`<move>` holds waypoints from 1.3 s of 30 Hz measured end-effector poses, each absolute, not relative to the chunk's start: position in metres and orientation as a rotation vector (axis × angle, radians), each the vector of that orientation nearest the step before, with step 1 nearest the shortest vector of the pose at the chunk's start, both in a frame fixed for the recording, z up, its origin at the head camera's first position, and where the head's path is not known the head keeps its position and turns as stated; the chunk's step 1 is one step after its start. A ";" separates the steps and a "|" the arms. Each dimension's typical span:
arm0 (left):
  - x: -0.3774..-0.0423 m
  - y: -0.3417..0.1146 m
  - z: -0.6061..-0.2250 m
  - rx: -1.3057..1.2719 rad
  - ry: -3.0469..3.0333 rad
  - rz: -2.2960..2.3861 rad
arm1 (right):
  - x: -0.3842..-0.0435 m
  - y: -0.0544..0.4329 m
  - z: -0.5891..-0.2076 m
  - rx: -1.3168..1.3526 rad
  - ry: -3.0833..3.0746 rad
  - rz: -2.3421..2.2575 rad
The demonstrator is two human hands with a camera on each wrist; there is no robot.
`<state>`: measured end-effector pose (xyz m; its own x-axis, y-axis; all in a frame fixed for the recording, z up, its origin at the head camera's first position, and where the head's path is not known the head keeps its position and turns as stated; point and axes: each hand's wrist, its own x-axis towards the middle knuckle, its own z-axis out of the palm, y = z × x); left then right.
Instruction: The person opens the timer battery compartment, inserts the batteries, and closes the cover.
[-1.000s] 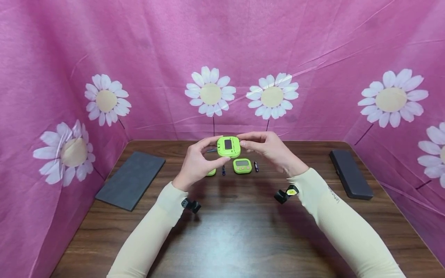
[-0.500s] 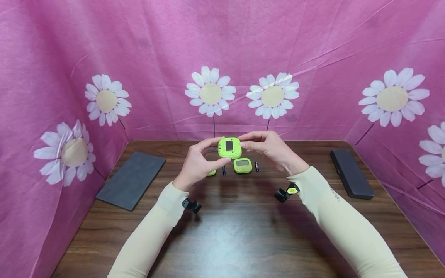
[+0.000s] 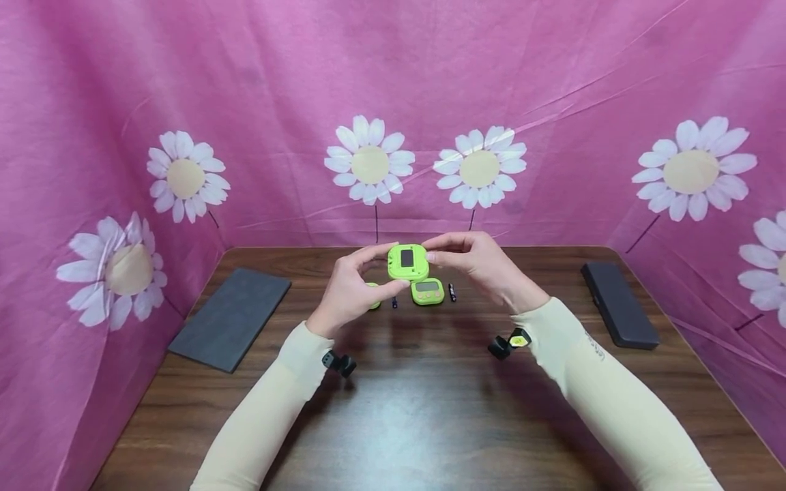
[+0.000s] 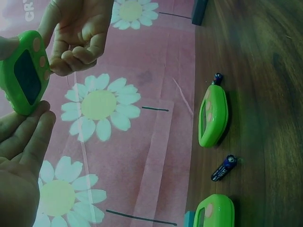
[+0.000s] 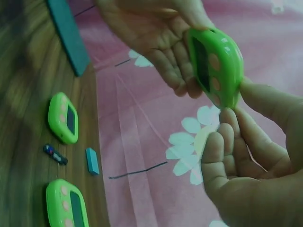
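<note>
A lime-green digital timer (image 3: 408, 263) is held up above the far part of the table, its back with a dark rectangle facing the head camera. My left hand (image 3: 351, 290) grips its left side, thumb along the lower edge. From the other side, my right hand (image 3: 485, 269) pinches the right edge between thumb and fingers. The right wrist view shows the held timer's screen side and orange buttons (image 5: 214, 62). Below, a second green timer (image 3: 428, 292) lies on the table, and a third timer (image 3: 374, 301) is partly hidden behind my left hand.
Small dark batteries lie beside the timers, one battery (image 3: 452, 292) to the right and another battery (image 3: 395, 302) between them. A teal block (image 5: 92, 161) lies behind. A dark grey board (image 3: 232, 319) is at left, a black case (image 3: 620, 307) at right. A pink daisy curtain surrounds the table.
The held timer has shifted slightly right and down in the head view, its back turned a little more toward the camera. Both hands keep their hold; the things on the table stay put.
</note>
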<state>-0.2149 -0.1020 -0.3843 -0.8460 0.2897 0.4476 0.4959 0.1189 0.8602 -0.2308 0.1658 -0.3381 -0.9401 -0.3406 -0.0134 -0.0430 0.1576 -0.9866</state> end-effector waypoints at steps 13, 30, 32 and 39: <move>-0.217 -0.102 -0.386 -0.724 -2.226 -1.862 | -0.182 0.140 -0.365 -0.611 2.775 -1.935; -0.219 -0.100 -0.392 -0.747 -2.220 -1.978 | -0.176 0.130 -0.369 -0.576 3.099 -1.722; -0.218 -0.100 -0.392 -0.747 -2.220 -1.980 | -0.175 0.130 -0.369 -0.577 3.102 -1.718; -0.217 -0.099 -0.391 -0.739 -2.234 -1.973 | -0.175 0.131 -0.371 -0.597 3.130 -1.679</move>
